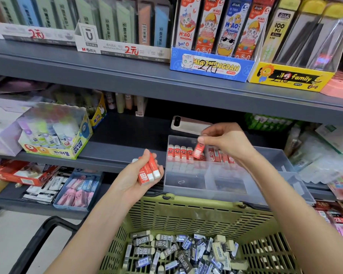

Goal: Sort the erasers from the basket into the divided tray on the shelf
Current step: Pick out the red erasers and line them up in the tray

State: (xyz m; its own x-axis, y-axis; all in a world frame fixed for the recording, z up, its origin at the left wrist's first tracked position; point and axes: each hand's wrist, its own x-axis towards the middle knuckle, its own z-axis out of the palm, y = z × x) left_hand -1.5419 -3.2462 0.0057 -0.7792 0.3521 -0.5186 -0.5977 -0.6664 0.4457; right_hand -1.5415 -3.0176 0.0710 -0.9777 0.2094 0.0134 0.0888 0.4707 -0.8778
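While the left hand grips a bundle of red erasers, palm up, just left of the divided tray, the right hand pinches a single red eraser by its upper end. It holds the eraser tilted over the tray's rear section. The two hands are apart.

Divided tray: clear plastic, standing at the front edge of the middle shelf, directly behind the basket. Its rear section holds a row of red erasers, upright and side by side, with more red packs to their right, partly hidden by the right hand.

Basket: green, slotted walls, with a black handle lowered at its left. Inside lies a loose heap of erasers in black, blue and white sleeves, many marked 2B.

Phone: lying flat on the same shelf, just behind the tray, its right end covered by the right hand.

Glue-stick box: open-topped, at the left of that shelf, well apart from the tray.

Upper shelf: display boxes of pencil leads, standing in a line.
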